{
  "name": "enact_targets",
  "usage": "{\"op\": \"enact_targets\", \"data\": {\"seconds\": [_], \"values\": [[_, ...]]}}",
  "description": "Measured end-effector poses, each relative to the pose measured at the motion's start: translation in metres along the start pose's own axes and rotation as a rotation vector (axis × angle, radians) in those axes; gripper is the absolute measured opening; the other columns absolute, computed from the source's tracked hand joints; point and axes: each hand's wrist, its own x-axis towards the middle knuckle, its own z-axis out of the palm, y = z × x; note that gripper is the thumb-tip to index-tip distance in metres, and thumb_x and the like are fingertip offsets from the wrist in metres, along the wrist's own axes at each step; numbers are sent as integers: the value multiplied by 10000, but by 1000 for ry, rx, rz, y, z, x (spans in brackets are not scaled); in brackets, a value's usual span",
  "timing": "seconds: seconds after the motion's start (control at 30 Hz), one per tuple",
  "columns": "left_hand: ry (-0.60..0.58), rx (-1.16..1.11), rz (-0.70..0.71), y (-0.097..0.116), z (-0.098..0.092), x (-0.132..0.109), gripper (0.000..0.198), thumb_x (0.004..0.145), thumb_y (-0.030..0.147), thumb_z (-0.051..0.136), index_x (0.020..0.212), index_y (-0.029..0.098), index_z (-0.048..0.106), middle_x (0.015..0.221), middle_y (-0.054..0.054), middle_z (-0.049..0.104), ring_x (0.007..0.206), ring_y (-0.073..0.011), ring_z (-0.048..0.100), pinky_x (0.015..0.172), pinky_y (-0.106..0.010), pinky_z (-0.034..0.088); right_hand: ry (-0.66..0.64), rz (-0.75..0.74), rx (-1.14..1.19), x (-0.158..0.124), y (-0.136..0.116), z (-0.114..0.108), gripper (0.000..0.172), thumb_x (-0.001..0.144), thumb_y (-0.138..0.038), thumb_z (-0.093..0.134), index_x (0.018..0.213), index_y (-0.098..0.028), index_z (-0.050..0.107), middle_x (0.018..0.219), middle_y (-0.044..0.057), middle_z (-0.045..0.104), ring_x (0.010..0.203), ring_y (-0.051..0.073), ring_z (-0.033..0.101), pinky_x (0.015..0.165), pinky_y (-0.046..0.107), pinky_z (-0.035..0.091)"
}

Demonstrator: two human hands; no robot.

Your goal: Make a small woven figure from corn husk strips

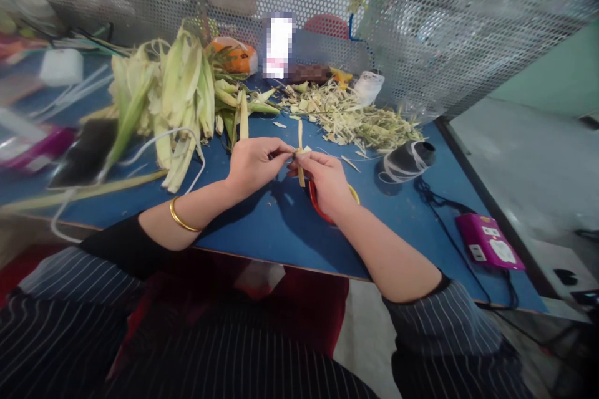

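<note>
Narrow yellowish husk strip (300,133), pinched by my left hand (255,164), right hand (326,182); white-threaded black cone (404,161), three o'clock: snagging could loosen it.

From where I watch, I can't read a single word, number or brand. The bright upright panel (279,43) at the far side of the desk (262,224) reaches me as coarse squares, with a pink band low on its white face. Left of it, I can make out no lettering on the orange packet (234,55). On the purple power block (489,242) at the right, pale patches surround the sockets, their markings too small for me. The purple box (40,149) at the left is smeared by blur.
</note>
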Motion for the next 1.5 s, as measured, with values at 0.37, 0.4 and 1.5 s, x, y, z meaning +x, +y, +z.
{"op": "enact_targets", "data": {"seconds": [0.37,0.4,1.5], "values": [[-39,-74,45,8,-1,-1,226,843,360,597,803,190,740,800,-46,748,699,-141,664,652,-258,491,70,-10,39,2,-3,2,282,728,-391,716,617,-187,555,563,-28,553,534,94,524,557,250,420],[-73,-190,-60,9,-2,0,292,858,405,570,780,177,734,769,-56,738,667,-138,656,631,-259,493,80,-39,-5,1,-3,2,295,737,-395,705,608,-189,537,565,-30,547,531,90,506,554,249,411],[-145,-672,-575,3,-3,9,364,857,544,526,832,198,634,641,-41,650,497,-100,561,513,-249,459,-14,-33,-152,-5,-5,3,200,736,-320,670,638,-191,553,626,-28,577,550,96,543,606,270,499]]}}
